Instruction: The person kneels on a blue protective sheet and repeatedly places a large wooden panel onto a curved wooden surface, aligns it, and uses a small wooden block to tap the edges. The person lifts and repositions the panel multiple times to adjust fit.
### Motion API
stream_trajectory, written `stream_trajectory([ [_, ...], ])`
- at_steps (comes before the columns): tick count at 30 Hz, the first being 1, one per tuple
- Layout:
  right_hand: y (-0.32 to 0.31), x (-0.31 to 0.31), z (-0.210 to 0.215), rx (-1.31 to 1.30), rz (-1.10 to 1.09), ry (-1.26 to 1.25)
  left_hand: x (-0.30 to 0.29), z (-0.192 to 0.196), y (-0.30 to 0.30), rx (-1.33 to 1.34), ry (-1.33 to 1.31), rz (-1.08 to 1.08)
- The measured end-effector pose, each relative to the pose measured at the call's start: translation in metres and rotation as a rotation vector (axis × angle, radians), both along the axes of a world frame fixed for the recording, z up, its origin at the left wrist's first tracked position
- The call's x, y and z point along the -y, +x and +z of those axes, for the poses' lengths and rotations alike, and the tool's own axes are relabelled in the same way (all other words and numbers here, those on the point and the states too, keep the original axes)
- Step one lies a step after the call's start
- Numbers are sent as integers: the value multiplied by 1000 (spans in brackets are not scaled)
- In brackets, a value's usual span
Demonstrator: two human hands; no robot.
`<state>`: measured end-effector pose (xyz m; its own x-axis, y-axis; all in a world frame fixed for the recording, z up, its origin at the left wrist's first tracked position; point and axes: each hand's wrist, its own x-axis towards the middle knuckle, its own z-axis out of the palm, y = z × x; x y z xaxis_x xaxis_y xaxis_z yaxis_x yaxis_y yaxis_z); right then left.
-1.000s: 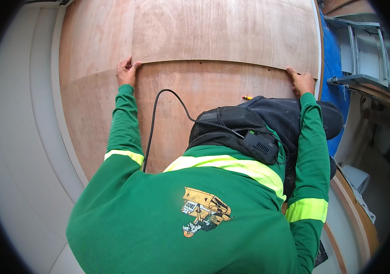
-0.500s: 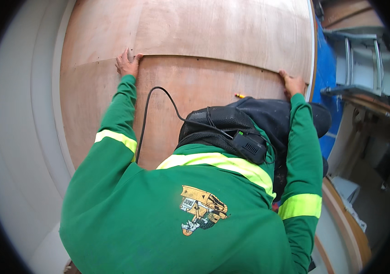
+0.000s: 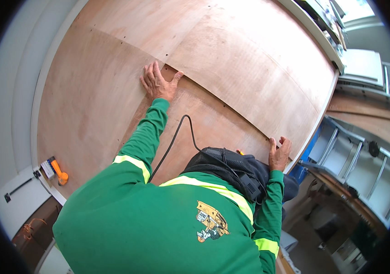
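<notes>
While both green-sleeved arms stretched forward, the left hand point(image 3: 158, 83) lay flat, fingers spread, on the corner of the lower plywood sheet point(image 3: 204, 123), gripping nothing. The right hand point(image 3: 279, 154) pressed open on that sheet's far corner by the seam with the upper sheet point(image 3: 249, 64). A black cable point(image 3: 176, 137) trailed between the arms across the plywood.

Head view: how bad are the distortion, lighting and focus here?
Head view: strong fisheye, the plywood panel edges bow and a black rim rings the picture; even daylight, no glare; left hand and right hand sharp; upper right corner washed out.
</notes>
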<state>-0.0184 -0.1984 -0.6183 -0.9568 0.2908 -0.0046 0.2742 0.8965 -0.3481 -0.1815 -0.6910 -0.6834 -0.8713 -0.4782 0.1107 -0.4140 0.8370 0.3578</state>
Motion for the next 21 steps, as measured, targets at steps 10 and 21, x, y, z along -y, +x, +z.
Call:
stream_trajectory([
  [10,-59,91,-2,191,95,167,5,-3,5,61,-166,-35],
  [21,-42,62,20,76,86,-107,-2,-1,1,-53,-156,-76],
])
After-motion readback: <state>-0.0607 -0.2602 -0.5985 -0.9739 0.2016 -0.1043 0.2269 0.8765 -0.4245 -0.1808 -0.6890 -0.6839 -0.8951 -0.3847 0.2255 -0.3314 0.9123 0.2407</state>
